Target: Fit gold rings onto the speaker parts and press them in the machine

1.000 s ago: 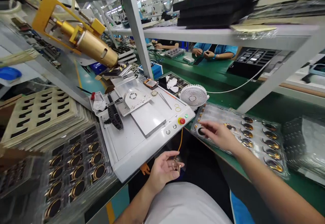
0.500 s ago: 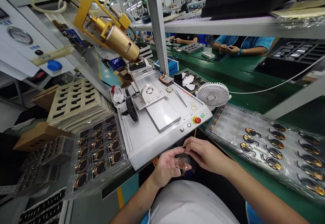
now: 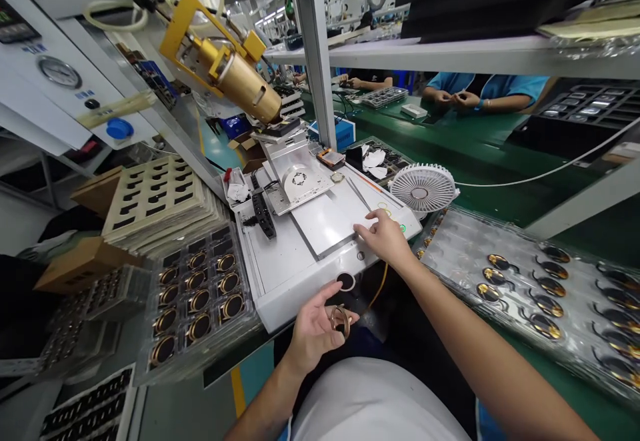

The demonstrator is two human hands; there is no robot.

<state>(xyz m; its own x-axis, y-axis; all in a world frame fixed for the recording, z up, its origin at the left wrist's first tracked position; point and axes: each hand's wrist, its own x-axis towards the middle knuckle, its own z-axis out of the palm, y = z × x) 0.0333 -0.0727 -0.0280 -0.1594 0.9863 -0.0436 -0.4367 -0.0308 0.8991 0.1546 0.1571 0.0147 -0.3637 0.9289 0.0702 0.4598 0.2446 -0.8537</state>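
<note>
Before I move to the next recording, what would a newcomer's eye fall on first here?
Probably the gold-coloured cylinder, upper left. Next, low in the centre, the left hand, holding a bronze-coloured ring and a pale-rimmed dark disc. Then the round white fan, just right of the white machine.

Nothing I can read from here. Blue lettering on the panel too small; gauge markings and the display's characters likewise illegible to me.
</note>
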